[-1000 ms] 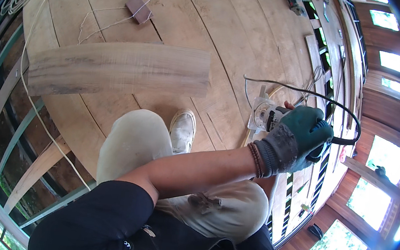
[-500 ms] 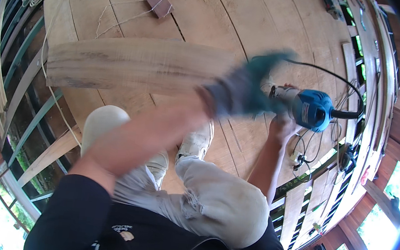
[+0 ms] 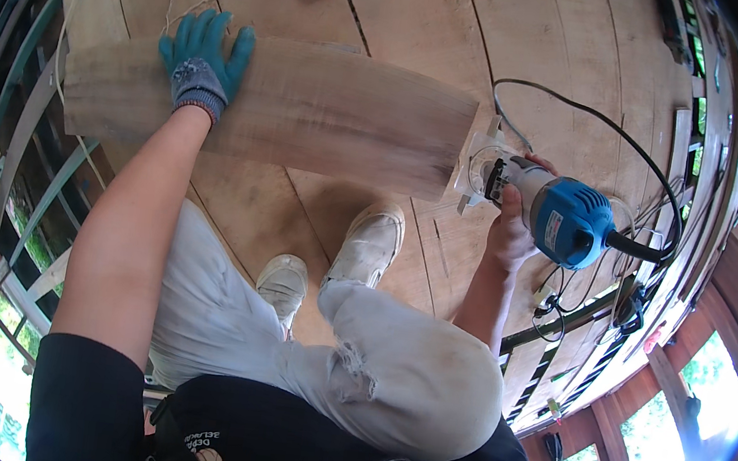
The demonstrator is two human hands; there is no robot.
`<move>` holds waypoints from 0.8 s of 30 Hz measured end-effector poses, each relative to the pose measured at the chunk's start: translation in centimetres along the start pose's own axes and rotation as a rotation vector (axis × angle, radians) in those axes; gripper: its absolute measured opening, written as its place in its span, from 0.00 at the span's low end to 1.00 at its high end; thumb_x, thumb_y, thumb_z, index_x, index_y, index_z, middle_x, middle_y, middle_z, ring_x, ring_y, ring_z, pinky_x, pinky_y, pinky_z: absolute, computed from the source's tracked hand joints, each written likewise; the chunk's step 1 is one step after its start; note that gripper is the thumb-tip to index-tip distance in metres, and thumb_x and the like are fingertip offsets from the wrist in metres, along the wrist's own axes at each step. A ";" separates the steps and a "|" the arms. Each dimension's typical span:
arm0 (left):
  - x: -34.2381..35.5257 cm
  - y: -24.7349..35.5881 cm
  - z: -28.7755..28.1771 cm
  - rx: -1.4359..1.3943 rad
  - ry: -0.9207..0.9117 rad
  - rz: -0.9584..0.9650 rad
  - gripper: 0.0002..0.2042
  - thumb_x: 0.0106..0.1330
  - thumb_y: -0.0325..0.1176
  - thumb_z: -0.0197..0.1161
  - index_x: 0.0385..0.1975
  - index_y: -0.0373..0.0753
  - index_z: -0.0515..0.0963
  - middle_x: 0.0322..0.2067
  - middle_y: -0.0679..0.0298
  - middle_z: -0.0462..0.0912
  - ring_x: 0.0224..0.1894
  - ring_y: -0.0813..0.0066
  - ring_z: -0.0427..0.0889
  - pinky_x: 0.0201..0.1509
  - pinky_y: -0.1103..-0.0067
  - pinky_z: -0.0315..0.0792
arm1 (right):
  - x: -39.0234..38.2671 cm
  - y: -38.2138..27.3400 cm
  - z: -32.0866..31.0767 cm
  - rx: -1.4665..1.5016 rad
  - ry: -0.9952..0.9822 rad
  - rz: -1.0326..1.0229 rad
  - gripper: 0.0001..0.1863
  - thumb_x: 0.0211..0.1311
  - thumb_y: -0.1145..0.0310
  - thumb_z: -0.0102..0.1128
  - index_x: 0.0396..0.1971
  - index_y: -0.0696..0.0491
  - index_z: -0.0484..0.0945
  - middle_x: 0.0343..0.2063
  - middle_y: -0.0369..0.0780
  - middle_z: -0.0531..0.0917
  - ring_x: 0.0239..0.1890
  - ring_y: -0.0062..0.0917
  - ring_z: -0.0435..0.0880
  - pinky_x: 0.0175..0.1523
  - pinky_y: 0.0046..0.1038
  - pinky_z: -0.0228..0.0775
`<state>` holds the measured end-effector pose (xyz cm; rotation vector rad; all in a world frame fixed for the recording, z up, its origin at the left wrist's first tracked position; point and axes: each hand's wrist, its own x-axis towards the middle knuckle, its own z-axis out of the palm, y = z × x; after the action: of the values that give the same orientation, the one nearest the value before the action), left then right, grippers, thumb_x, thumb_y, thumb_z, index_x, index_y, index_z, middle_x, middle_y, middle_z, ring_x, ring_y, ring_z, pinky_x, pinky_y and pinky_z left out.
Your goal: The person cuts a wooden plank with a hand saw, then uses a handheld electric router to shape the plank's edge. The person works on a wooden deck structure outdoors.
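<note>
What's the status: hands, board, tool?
Left hand gloved, spread on wooden board. Right hand bare, gripping blue power tool. Tool's clear base at board's right end, contact unclear. Black cord loops beside tool.

Pale-brn plank floor [image 3: 553, 51], dark seams btwn boards. Curved slats [image 3: 34, 121] far L w/ gaps. R side: reddish-brn wood wall [image 3: 732, 258], bright windows [image 3: 653, 450], greenery outside. Strong daylight, esp. lower R.
</note>
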<state>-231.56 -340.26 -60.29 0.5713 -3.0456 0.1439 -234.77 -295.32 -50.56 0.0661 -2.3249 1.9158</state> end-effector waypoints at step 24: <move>0.5 0.2 -1.0 -0.022 0.027 0.045 0.28 0.71 0.63 0.52 0.53 0.47 0.83 0.60 0.62 0.81 0.68 0.61 0.71 0.71 0.56 0.54 | -0.3 2.3 1.2 -0.059 -0.046 -0.035 0.37 0.53 0.62 0.80 0.60 0.54 0.69 0.54 0.44 0.79 0.57 0.33 0.77 0.65 0.37 0.68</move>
<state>-232.12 -340.16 -59.27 0.4956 -3.0307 0.1189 -234.83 -296.07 -53.05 0.1448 -2.3913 1.8473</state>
